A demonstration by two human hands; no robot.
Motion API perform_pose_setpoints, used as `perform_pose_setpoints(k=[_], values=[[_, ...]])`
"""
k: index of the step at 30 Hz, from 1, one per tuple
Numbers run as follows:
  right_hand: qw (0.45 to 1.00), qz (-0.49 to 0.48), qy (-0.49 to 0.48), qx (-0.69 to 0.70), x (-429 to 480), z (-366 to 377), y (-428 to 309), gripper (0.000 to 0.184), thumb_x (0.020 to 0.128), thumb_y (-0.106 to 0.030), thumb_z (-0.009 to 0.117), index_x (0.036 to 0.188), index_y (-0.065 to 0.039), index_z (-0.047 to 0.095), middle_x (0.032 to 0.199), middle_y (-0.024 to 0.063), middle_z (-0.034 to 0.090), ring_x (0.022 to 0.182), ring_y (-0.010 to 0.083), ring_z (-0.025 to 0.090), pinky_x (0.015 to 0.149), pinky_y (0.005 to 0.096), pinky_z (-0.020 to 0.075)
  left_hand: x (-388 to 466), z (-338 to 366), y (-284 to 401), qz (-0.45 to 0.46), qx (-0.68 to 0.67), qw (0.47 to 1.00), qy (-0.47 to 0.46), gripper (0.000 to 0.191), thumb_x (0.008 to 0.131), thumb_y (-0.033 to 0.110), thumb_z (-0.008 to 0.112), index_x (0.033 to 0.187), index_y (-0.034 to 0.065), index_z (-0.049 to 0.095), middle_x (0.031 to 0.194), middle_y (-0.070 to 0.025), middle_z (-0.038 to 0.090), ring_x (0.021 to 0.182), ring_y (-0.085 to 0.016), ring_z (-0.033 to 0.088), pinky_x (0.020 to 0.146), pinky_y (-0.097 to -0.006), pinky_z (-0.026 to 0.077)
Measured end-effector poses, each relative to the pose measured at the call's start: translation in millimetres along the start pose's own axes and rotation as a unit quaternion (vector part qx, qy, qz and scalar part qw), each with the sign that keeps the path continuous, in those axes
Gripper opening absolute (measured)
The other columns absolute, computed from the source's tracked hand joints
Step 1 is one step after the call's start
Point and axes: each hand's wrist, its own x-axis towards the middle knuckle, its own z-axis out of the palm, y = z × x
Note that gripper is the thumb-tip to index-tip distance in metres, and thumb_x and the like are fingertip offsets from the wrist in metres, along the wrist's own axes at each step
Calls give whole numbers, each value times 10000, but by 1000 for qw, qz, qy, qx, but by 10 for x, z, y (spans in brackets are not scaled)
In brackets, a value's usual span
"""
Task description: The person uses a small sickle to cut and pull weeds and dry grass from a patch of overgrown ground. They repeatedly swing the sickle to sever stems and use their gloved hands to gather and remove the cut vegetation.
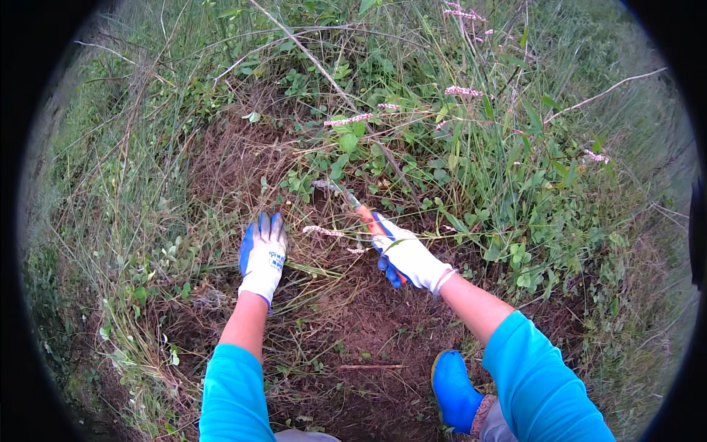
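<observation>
My right hand (406, 251), in a white work glove with blue coating, is closed around the orange handle of a hand sickle (364, 215). The tool's narrow metal blade points up and left, and its tip lies among low leaves and dry stems. To the left, my left hand (264, 251), in a matching glove, rests palm down on cut or flattened grass stems (309, 271). Its fingers point away from me; whether they pinch any stems is hidden. A pink flower spike (323, 231) lies between the hands.
Tall grass and leafy weeds (513, 166) with pink flower spikes stand ahead and to the right. A long dry stalk (331, 80) slants across the growth. Brown soil (381, 326) shows below my hands, with a short stick (373, 367) on it. A blue rubber boot (454, 389) stands at the lower right.
</observation>
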Motion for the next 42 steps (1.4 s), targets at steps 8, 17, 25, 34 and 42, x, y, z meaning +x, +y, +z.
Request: perform_pose_setpoints(k=[8,17,25,34,42], values=[[996,38,-71,-45,-292,337,359,527,955,-269,491,1451,-208,323,646,23,526,419,91,474,359,252,406,331,-537,-173,-66,-239,960,-131,768,863,40,496,1511,266,149,1449,-149,400,1010,-279,642,823,-401,520],[990,76,-80,-85,-518,334,347,631,945,-250,507,1502,-243,210,667,15,503,432,93,450,376,262,391,322,-451,11,15,-154,974,-166,178,791,160,606,938,143,705,899,-82,717,828,-251,697,687,-367,534],[933,139,-233,-236,-1686,500,265,642,970,-372,456,1515,-220,154,723,62,563,524,140,530,511,322,458,-1362,-959,-80,126,-245,936,-218,152,740,176,598,880,150,651,867,-56,673,859,-211,655,757,-340,494],[983,123,-133,13,-1441,787,150,625,960,-266,508,1503,-242,201,707,13,514,485,84,483,396,256,428,-3556,601,-1406,-187,-69,867,-457,498,717,243,667,1184,89,585,1229,-129,585,1185,-251,527,1005,-371,383],[996,80,26,-41,-1281,-29,349,606,947,-248,529,1489,-254,256,674,10,516,452,81,484,392,246,433,-2248,-1475,-1684,1,-285,900,-330,1080,502,452,834,1408,87,373,1308,-200,502,1169,-348,513,1010,-427,380]])
